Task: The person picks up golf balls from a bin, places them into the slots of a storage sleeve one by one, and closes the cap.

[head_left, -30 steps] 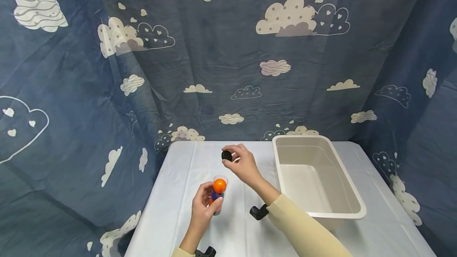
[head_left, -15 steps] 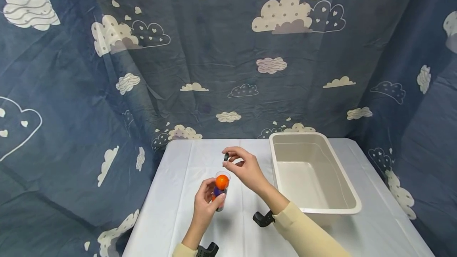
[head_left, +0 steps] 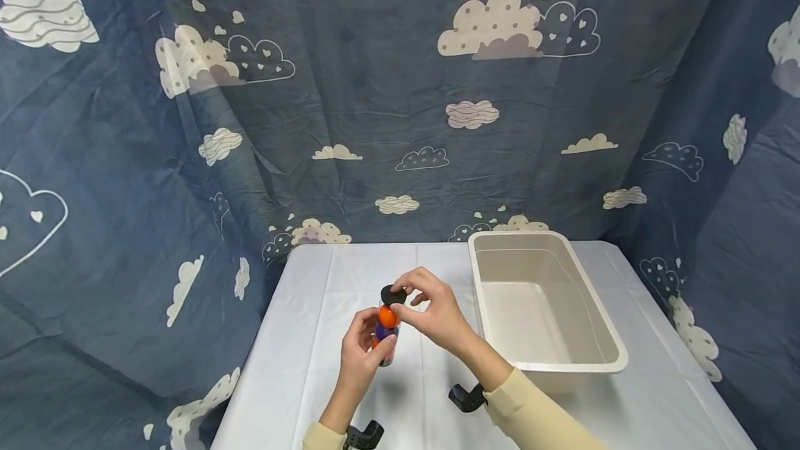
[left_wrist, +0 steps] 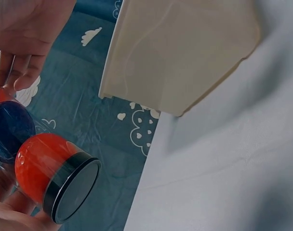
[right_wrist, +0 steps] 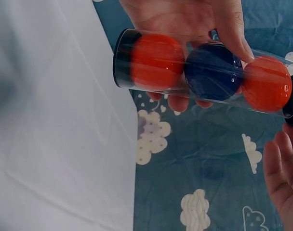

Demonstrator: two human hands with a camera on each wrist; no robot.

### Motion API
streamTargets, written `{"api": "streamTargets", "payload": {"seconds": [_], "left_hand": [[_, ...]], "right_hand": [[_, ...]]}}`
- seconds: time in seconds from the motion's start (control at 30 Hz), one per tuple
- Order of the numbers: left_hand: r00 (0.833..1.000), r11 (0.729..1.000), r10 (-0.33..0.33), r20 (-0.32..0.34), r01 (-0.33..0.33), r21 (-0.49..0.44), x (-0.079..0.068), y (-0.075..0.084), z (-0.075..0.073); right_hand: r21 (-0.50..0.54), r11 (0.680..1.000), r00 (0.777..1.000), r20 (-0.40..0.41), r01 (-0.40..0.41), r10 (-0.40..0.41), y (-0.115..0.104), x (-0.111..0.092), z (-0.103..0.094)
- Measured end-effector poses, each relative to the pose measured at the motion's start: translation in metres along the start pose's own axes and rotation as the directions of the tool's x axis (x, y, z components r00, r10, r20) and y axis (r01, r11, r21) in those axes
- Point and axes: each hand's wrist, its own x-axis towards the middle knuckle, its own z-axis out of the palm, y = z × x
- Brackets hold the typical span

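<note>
My left hand (head_left: pixel 359 360) grips a clear tube (right_wrist: pixel 184 86) above the table, fingers behind it and thumb across its front. Stacked inside are an orange ball (right_wrist: pixel 157 61), a dark blue ball (right_wrist: pixel 213 72) and another orange ball (right_wrist: pixel 268 83). A black cap (left_wrist: pixel 75 186) closes the tube's lower end. Between thumb and fingers my right hand (head_left: pixel 437 311) pinches a round black lid (head_left: pixel 394 296) right at the tube's upper mouth. Seen from the head, the lid overlaps the rim over the top orange ball.
A deep beige bin (head_left: pixel 544 370) stands on the right side of the white-covered table (head_left: pixel 331 269), close to my right forearm. Dark blue cloud-print cloth (head_left: pixel 350 89) hangs behind and along both sides. Each wrist carries a black camera mount (head_left: pixel 467 398).
My right hand has come down with the black lid, from above the tube to its mouth. The lid has turned from edge-on to nearly flat. My left hand still holds the tube.
</note>
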Motion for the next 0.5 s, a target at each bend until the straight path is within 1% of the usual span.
{"api": "streamTargets", "payload": {"seconds": [0.03,0.1,0.17,0.33,0.4,0.5], "left_hand": [[1.000,1.000,0.000,0.003,0.000,0.002,0.000,0.005,0.000],[1.000,1.000,0.003,0.004,-0.003,0.009,0.001,0.006,0.000],[1.000,1.000,0.006,-0.001,-0.006,0.011,0.002,-0.001,0.000],[1.000,1.000,0.004,-0.014,-0.004,0.009,0.002,-0.025,0.000],[1.000,1.000,0.004,-0.014,-0.004,0.006,0.002,-0.030,-0.001],[1.000,1.000,0.009,-0.008,-0.009,0.002,0.001,-0.034,-0.002]], "right_hand": [[-0.015,1.000,1.000,0.007,0.004,-0.004,0.000,-0.001,0.000],[-0.025,1.000,1.000,0.022,0.005,-0.004,0.000,-0.002,-0.001],[-0.023,1.000,1.000,0.027,0.004,-0.003,0.000,-0.003,-0.001],[0.012,1.000,0.999,0.030,-0.020,0.020,0.001,-0.008,-0.001],[0.028,0.999,0.999,0.033,-0.033,0.032,0.001,-0.009,-0.001],[0.048,0.997,0.998,0.036,-0.057,0.055,0.002,-0.011,0.000]]}}
